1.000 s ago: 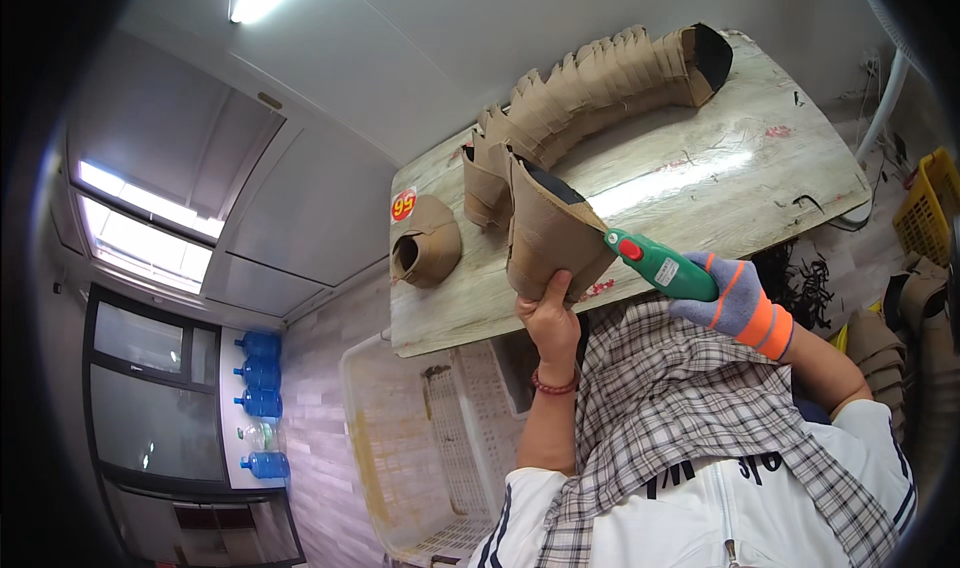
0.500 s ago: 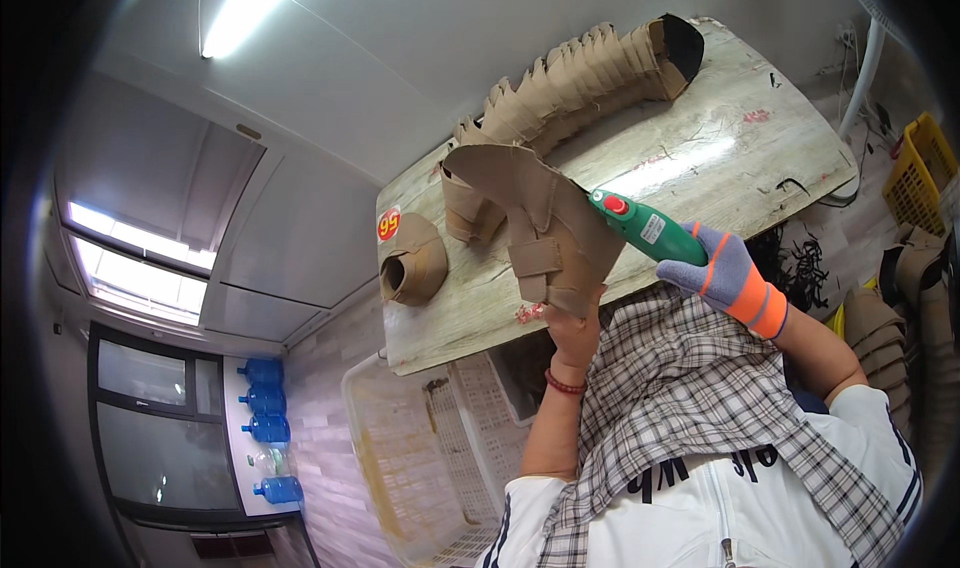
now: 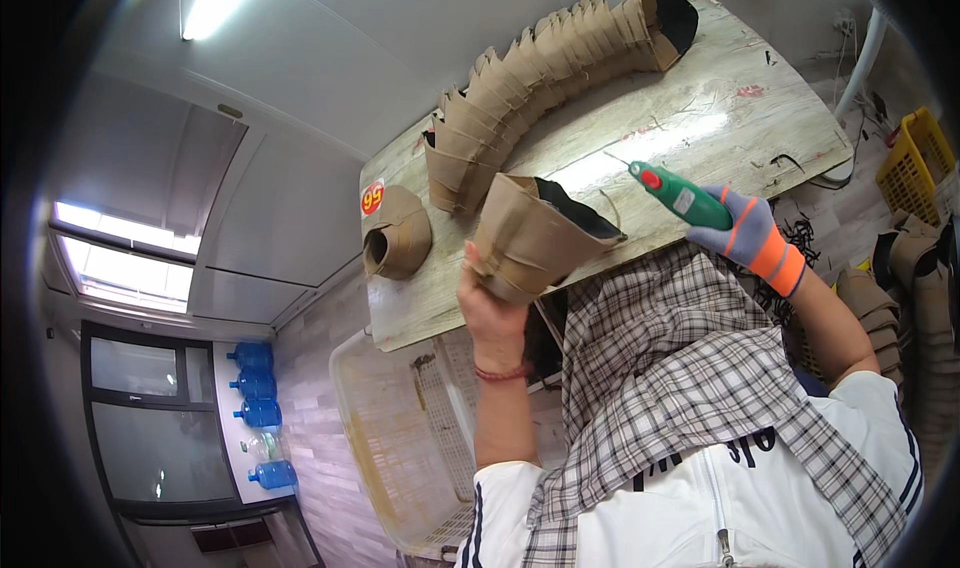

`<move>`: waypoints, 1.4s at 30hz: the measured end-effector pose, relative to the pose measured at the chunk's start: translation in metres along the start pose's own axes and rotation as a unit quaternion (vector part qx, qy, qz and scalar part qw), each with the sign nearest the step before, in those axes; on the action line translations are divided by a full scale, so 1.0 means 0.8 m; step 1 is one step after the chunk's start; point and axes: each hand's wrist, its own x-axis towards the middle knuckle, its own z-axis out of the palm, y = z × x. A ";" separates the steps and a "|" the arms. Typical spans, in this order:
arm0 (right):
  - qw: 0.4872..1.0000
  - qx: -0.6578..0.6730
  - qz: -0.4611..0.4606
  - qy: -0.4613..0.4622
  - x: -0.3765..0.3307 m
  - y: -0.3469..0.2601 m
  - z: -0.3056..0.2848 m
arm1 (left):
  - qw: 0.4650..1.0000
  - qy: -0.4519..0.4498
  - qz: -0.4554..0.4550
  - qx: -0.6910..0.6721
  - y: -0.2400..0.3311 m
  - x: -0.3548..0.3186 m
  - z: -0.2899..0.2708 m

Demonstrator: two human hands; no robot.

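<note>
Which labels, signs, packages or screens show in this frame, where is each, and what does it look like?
Round sticker: on the near-left corner of the wooden table, beside a small tan boot piece; red disc with yellow figures.
Water bottles: stacked by the window at lower left; blue, rounded, labels too small to tell.
Yellow crate: right edge, past the table; open lattice walls, no label visible.
No screens in view.
</note>
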 end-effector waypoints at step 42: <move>0.988 0.063 -0.055 -0.127 -0.024 -0.037 0.030 | 0.783 0.013 0.166 0.599 0.055 -0.067 -0.001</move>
